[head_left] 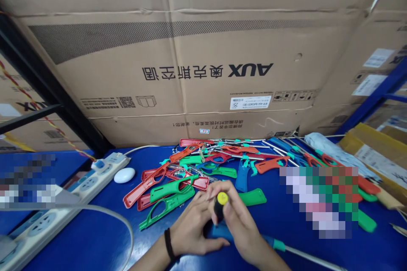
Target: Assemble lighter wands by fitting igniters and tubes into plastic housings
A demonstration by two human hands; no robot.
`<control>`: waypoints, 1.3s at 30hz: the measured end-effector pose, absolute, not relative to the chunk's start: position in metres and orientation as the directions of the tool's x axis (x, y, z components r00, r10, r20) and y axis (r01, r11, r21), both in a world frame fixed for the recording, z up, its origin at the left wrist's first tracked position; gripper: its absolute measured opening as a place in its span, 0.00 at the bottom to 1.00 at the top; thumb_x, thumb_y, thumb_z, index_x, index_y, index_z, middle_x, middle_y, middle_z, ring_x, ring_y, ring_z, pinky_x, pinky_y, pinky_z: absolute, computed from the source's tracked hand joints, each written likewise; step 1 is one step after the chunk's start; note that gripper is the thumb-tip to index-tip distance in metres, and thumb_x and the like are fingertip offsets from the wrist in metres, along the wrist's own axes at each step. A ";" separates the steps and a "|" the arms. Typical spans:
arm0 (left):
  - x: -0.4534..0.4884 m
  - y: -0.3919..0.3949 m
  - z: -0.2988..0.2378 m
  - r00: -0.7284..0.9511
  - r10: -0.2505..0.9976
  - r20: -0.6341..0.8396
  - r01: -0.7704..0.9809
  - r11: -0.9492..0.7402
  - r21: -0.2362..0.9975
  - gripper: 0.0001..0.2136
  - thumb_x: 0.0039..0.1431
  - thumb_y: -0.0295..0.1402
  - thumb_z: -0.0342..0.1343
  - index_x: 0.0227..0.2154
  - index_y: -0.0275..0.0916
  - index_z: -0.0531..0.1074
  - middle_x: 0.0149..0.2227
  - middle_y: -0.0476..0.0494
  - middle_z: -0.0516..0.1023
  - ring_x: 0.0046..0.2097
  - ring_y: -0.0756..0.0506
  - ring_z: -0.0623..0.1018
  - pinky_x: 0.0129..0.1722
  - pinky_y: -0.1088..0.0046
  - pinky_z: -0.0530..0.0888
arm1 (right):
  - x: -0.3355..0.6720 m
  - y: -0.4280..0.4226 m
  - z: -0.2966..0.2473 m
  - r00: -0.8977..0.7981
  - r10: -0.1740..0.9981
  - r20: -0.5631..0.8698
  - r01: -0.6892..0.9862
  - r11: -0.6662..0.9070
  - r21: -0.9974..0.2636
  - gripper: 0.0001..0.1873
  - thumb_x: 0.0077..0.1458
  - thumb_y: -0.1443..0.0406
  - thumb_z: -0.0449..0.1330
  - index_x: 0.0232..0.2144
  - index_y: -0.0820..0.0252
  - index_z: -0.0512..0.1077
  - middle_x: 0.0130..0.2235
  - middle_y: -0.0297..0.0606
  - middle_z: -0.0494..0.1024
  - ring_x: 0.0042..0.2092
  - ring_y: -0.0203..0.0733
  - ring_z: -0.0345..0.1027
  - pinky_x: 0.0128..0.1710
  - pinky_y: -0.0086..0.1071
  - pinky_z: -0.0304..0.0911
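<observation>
One cardboard wall (190,44) of upside-down print closes off the back of one blue table (104,194). Across the rear middle lies a heap of red, green, blue and orange lighter parts (171,188), too tangled to count; two green pieces sit at its front left. One power strip (87,184) runs down the left, a pale cable (122,220) looping in front of it. Bare surface opens between strip and heap, and again right of the hands, up to a blurred patch. One brown carton (375,156) and one bluish cloth bundle (330,146) crowd the far right corner.

Two hands work at front centre. The left hand (192,224) grips one blue lighter (219,232) beneath the fingers, its metal rod (311,257) reaching across the free space at lower right. The right hand (238,220) is closed round one black-and-yellow tool handle (218,211); its lower end is hidden. Smaller are one white oval object (124,175) beside the strip and one black wristband (169,245).
</observation>
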State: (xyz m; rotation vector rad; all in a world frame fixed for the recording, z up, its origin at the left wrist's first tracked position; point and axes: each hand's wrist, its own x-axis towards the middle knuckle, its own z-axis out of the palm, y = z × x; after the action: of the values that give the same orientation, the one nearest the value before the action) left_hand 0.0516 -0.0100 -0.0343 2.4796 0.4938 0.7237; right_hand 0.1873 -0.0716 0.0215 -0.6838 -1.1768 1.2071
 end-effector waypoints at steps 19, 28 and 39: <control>0.051 -0.009 -0.030 0.792 0.462 0.400 0.220 -0.826 0.518 0.19 0.49 0.40 0.61 0.44 0.40 0.68 0.41 0.42 0.74 0.45 0.40 0.73 0.48 0.63 0.69 | 0.191 -0.075 0.027 -0.083 0.922 0.377 -0.219 0.352 -0.910 0.11 0.63 0.54 0.50 0.40 0.50 0.67 0.47 0.40 0.65 0.56 0.47 0.56 0.53 0.41 0.55; 0.050 -0.008 -0.034 0.797 0.443 0.411 0.224 -0.848 0.480 0.13 0.50 0.42 0.60 0.33 0.39 0.69 0.39 0.43 0.75 0.42 0.42 0.73 0.45 0.65 0.70 | 0.193 -0.074 0.023 -0.089 0.936 0.339 -0.215 0.314 -0.925 0.21 0.65 0.52 0.40 0.38 0.53 0.70 0.45 0.43 0.67 0.52 0.48 0.60 0.53 0.46 0.54; 0.051 -0.008 -0.030 0.798 0.458 0.392 0.225 -0.829 0.511 0.12 0.50 0.40 0.61 0.32 0.39 0.69 0.37 0.45 0.74 0.42 0.42 0.73 0.45 0.65 0.69 | 0.186 -0.070 0.020 -0.034 0.920 0.390 -0.284 0.365 -0.887 0.13 0.62 0.51 0.49 0.39 0.51 0.64 0.40 0.36 0.63 0.40 0.40 0.64 0.46 0.39 0.60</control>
State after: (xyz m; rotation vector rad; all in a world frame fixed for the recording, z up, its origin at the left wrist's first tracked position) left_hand 0.0512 -0.0081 -0.0304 2.5392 0.5112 0.7128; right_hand 0.1855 -0.0701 0.0200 -0.6801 -1.2291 1.0979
